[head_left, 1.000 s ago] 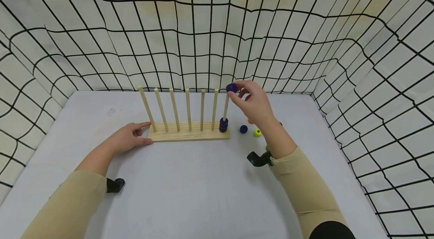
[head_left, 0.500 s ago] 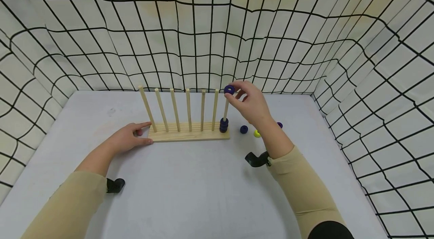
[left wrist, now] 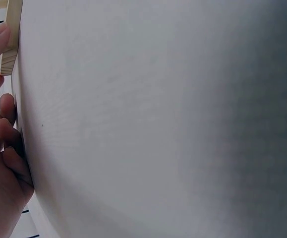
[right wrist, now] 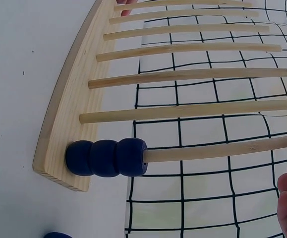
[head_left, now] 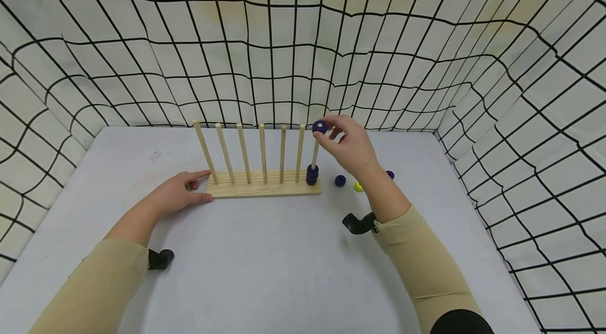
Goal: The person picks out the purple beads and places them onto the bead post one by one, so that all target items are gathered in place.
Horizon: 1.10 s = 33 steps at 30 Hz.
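Note:
A wooden peg rack with several upright pegs lies across the table. My left hand holds its left end between thumb and index finger, the other fingers curled against the tabletop in the left wrist view. My right hand pinches a dark blue bead at the top of the rightmost peg. The peg's tip shows in the bead's hole. Three dark blue beads sit stacked at the foot of that same peg. Only part of the held bead appears at the right wrist view's edge.
Right of the rack lie a loose dark blue bead, a yellow bead partly behind my forearm, and a purple-blue bead beyond it. Black netting over pale walls borders the white table at the back and sides.
My right hand has brought the bead slightly left and down and turned its hole upward, and the peg tip now shows inside it. My left hand stays put.

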Each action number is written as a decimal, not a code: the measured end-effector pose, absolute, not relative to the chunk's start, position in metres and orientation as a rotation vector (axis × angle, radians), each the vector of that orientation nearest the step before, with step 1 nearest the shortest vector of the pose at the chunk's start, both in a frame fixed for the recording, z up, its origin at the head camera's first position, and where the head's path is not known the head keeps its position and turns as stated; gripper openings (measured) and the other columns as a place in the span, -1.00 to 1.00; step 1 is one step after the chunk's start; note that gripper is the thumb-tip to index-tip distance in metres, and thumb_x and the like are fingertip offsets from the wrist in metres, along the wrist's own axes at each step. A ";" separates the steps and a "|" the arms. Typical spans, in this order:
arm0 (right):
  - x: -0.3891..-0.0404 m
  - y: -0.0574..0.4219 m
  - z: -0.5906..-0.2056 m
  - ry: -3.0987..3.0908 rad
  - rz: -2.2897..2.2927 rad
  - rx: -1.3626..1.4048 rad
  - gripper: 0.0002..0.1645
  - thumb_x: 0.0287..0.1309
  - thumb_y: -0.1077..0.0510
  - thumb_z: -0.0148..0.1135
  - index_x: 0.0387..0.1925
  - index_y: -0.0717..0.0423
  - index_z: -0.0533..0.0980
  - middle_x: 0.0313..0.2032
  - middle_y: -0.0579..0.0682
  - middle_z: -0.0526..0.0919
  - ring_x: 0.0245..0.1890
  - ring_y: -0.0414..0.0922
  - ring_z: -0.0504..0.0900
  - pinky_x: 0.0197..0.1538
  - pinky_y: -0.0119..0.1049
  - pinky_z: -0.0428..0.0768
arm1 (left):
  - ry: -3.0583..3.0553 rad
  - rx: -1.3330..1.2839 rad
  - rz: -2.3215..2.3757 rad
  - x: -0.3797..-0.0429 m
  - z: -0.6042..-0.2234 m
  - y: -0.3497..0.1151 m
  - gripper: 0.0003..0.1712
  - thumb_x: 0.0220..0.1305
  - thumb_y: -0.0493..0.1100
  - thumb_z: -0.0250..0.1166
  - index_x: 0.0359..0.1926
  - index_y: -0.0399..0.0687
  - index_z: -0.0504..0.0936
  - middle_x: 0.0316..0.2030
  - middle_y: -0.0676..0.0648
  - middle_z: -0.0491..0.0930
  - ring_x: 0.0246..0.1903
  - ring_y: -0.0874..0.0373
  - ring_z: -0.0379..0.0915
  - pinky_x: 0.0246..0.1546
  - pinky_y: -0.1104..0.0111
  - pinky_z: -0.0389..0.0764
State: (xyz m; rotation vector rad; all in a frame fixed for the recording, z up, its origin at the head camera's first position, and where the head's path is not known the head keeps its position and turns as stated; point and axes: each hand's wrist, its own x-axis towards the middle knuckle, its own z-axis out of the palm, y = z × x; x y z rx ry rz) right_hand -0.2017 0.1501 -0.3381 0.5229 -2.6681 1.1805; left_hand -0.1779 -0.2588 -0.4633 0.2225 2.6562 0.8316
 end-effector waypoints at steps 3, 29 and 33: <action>-0.201 0.150 -0.338 -2.677 1.174 0.517 -0.54 0.29 -0.10 0.29 0.15 -0.03 0.56 -0.08 -0.09 0.57 -0.15 -0.15 0.55 -0.19 -0.22 0.54 | 2.659 0.222 0.833 -0.178 -0.463 -0.259 0.03 0.14 0.26 0.42 0.48 -0.15 0.25 -0.19 -0.15 0.31 -0.18 -0.03 0.24 -0.22 0.15 0.27; -0.201 0.158 -0.338 -2.614 1.167 0.481 -0.52 0.26 -0.11 0.32 0.13 -0.01 0.58 -0.10 -0.03 0.59 -0.18 -0.14 0.57 -0.16 -0.21 0.54 | 2.660 0.231 0.833 -0.179 -0.464 -0.259 0.05 0.13 0.27 0.42 0.47 -0.15 0.25 -0.20 -0.15 0.31 -0.19 -0.03 0.24 -0.22 0.14 0.27; -0.200 0.160 -0.337 -2.620 1.165 0.467 -0.54 0.26 -0.13 0.32 0.12 -0.05 0.58 -0.11 -0.07 0.59 -0.19 -0.15 0.56 -0.17 -0.21 0.53 | 2.663 0.239 0.831 -0.179 -0.464 -0.260 0.04 0.13 0.27 0.42 0.47 -0.16 0.25 -0.20 -0.15 0.31 -0.19 -0.02 0.24 -0.22 0.15 0.26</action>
